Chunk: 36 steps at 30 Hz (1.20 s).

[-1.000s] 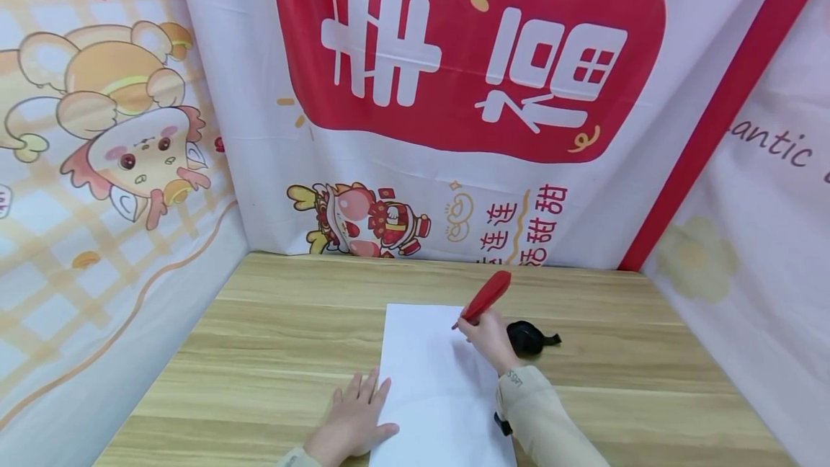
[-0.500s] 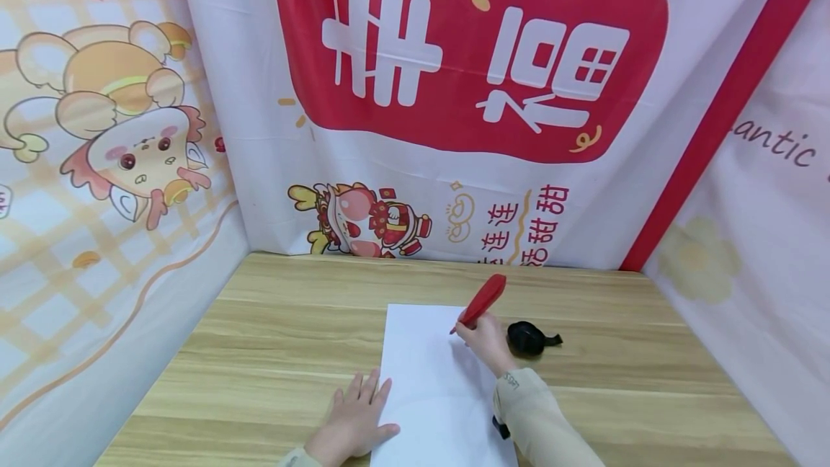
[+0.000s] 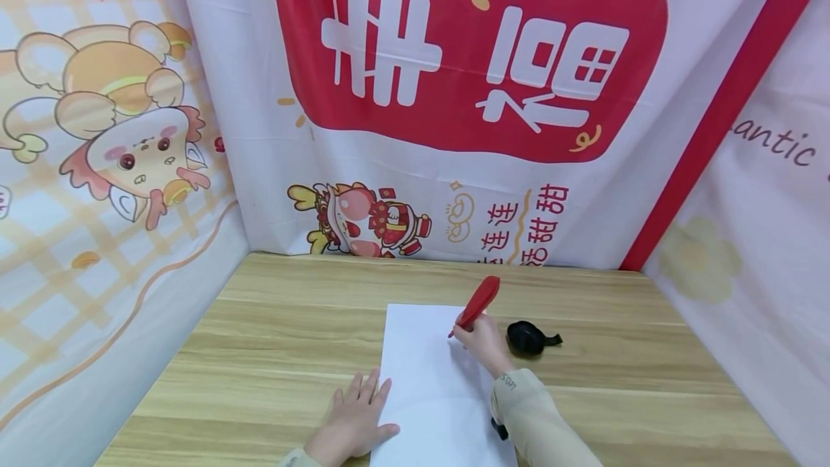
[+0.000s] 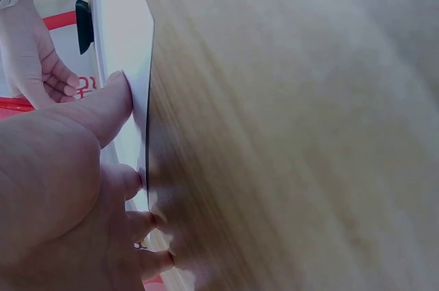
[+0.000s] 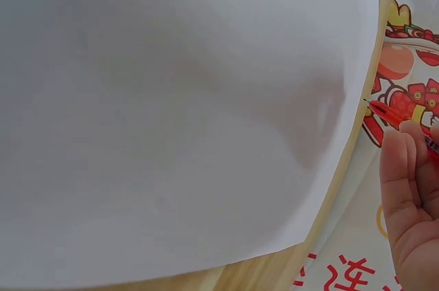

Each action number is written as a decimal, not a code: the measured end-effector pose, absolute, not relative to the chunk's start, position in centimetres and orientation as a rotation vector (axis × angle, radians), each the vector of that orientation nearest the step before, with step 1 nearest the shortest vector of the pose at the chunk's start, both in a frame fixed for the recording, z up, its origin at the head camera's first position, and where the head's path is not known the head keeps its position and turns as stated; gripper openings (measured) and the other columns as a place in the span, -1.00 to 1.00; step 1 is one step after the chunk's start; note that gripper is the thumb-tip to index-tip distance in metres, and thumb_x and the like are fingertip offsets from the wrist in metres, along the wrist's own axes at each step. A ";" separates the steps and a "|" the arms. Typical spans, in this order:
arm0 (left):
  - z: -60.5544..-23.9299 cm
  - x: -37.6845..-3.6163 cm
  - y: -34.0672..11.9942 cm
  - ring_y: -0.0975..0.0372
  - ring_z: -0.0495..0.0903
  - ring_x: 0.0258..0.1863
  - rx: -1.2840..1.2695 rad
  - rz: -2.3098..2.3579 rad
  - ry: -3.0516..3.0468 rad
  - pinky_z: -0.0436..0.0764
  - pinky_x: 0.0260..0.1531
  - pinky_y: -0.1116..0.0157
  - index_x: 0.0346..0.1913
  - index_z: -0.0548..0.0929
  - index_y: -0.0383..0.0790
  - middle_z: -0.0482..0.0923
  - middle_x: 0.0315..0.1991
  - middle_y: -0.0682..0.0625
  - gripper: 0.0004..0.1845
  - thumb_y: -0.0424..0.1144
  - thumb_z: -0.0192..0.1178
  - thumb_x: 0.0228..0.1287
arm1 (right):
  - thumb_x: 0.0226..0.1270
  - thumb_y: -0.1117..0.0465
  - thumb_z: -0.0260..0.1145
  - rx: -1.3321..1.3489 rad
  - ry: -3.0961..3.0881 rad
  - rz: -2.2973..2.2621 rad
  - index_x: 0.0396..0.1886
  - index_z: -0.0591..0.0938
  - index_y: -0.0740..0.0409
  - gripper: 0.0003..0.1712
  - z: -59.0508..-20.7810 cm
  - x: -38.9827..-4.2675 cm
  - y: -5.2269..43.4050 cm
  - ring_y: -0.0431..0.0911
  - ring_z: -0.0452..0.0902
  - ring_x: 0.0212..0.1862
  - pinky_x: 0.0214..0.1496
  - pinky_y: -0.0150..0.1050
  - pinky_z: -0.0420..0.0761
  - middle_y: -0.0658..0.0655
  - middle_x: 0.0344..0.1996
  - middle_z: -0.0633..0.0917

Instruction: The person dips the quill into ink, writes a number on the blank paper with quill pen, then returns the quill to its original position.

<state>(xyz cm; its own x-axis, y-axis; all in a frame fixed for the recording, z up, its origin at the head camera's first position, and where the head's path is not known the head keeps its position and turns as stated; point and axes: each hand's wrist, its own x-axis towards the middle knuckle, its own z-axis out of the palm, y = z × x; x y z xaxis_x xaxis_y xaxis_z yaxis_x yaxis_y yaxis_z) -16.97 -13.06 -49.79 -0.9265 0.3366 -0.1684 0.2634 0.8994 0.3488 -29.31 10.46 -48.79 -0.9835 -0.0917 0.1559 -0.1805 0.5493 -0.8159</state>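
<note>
A white sheet of paper (image 3: 421,380) lies on the wooden table. My right hand (image 3: 485,344) pinches a red pen (image 3: 480,301) with a wide, flat body, its tip at the upper part of the sheet. In the right wrist view, the pen (image 5: 387,112) shows a thin pointed tip beyond the fingers of that hand (image 5: 411,195). No mark on the paper can be made out. My left hand (image 3: 353,413) rests flat with spread fingers across the sheet's left edge, its thumb on the paper. From the left wrist view, the left hand (image 4: 62,160) touches the paper's edge (image 4: 130,37).
A black rounded object with a short tail (image 3: 527,338) sits right of the sheet, beside the right hand. A small black piece (image 3: 499,429) shows at the right sleeve. Printed cloths (image 3: 363,164) hang behind and at both sides of the wooden table (image 3: 272,352).
My right hand and the red pen have shifted slightly left and toward me over the sheet. The left hand and the paper stay in place.
</note>
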 end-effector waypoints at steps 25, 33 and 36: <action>-49.1 -16.9 -12.9 -0.28 -0.07 0.30 0.480 0.466 2.856 -0.02 0.05 -0.37 0.33 0.25 -0.31 0.01 0.36 -0.33 -0.22 0.15 0.09 0.19 | 0.12 0.42 0.29 0.269 -2.715 1.379 -0.41 0.59 0.30 -0.97 -49.3 -29.5 10.3 -0.16 0.45 -0.56 -0.49 -0.30 0.53 0.09 -0.55 0.61; -49.3 -16.9 -12.8 -0.27 -0.06 0.30 0.471 0.450 2.864 -0.01 0.05 -0.36 0.33 0.25 -0.30 0.01 0.36 -0.33 -0.22 0.16 0.10 0.18 | 0.11 0.42 0.28 0.231 -2.752 1.391 -0.37 0.59 0.31 -0.93 -49.4 -29.3 10.0 -0.16 0.47 -0.55 -0.48 -0.29 0.55 0.09 -0.53 0.63; -49.5 -16.9 -12.9 -0.27 -0.06 0.30 0.466 0.445 2.858 -0.02 0.06 -0.36 0.34 0.25 -0.30 0.01 0.36 -0.32 -0.22 0.15 0.10 0.19 | 0.11 0.43 0.27 0.216 -2.758 1.411 -0.36 0.59 0.31 -0.92 -49.5 -29.2 9.9 -0.15 0.46 -0.56 -0.49 -0.30 0.55 0.09 -0.54 0.62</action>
<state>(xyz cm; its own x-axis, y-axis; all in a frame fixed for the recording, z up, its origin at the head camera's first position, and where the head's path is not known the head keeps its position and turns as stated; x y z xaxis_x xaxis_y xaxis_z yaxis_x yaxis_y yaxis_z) -16.92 -12.90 -49.48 -0.9278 0.3385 -0.1570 0.2748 0.9044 0.3264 -29.19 9.91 -49.48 -0.9897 -0.1076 0.0947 -0.1398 0.5774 -0.8044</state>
